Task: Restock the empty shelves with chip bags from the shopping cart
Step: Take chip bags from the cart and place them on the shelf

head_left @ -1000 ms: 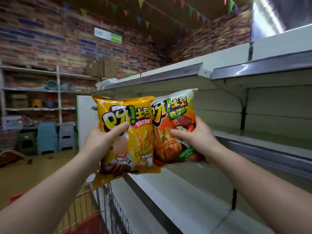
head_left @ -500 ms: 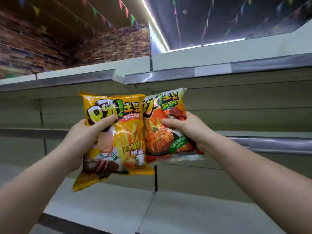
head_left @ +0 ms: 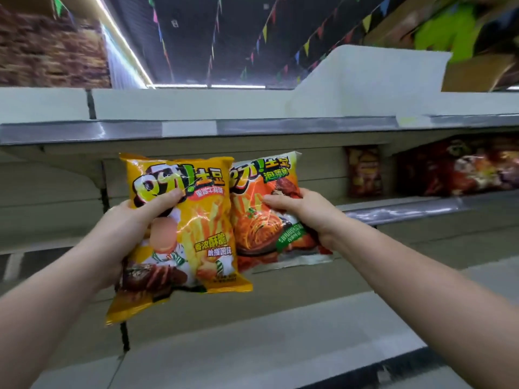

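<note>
My left hand (head_left: 126, 228) grips a yellow chip bag (head_left: 202, 220) by its left side, thumb across the front. My right hand (head_left: 306, 214) grips an orange chip bag (head_left: 252, 226) by its right edge. Both bags are held upright side by side in the air, the yellow one overlapping the orange one. They hang in front of the bare middle shelf (head_left: 393, 210) of a beige rack. The shopping cart is out of view.
Dark red chip bags (head_left: 460, 169) and one smaller bag (head_left: 363, 171) stand on the middle shelf at the right. A metal-edged upper shelf (head_left: 196, 129) runs overhead. The bottom shelf (head_left: 252, 346) lies below my arms. A white bin (head_left: 370, 80) sits on top.
The view has swung right along the rack, from the brick wall and cart to shelves holding dark red bags. Both hands keep the same grip on their bags.
</note>
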Demonstrator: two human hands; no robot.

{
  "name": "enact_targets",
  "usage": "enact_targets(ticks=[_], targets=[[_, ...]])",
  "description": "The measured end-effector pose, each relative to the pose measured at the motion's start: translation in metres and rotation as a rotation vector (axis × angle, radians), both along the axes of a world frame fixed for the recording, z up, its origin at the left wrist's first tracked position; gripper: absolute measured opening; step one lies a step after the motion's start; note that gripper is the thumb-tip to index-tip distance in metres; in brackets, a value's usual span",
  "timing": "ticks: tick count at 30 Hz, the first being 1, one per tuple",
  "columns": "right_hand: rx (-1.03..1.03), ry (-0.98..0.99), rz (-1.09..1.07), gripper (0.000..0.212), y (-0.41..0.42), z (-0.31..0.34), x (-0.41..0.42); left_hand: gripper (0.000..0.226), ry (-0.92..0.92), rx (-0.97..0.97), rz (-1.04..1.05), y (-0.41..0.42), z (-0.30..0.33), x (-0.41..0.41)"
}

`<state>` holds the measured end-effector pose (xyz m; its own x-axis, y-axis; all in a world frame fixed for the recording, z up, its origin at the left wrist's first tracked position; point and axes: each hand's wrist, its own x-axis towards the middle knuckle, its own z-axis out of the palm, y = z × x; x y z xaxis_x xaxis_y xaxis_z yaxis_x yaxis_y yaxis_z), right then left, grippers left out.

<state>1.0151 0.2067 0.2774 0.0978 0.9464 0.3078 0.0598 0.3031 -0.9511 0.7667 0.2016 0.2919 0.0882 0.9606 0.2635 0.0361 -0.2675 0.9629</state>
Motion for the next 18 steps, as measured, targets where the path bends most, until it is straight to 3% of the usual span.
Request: enact_targets(ticks=[3, 7, 11, 14, 18], targets=[[-0.008, 0.017, -0.038, 0.025, -0.009, 0.002, 0.045, 0.047, 0.012, -0.014, -0.057, 0.003, 0.001, 0.041], [-0.043, 0.026, -0.064, 0.018, -0.013, 0.001, 0.107, 0.055, 0.056, -0.035, -0.109, 0.004, 0.004, 0.102], [-0.087, 0.016, -0.074, 0.026, -0.007, 0.003, 0.178, 0.043, 0.073, -0.058, -0.109, 0.006, 0.006, 0.169], [-0.131, 0.02, -0.066, 0.042, -0.003, 0.01, 0.229, 0.044, 0.074, -0.095, -0.102, 0.008, 0.009, 0.218], [-0.166, 0.053, -0.06, 0.03, 0.006, 0.02, 0.29, 0.057, 0.099, -0.051, -0.035, 0.015, 0.01, 0.27]])
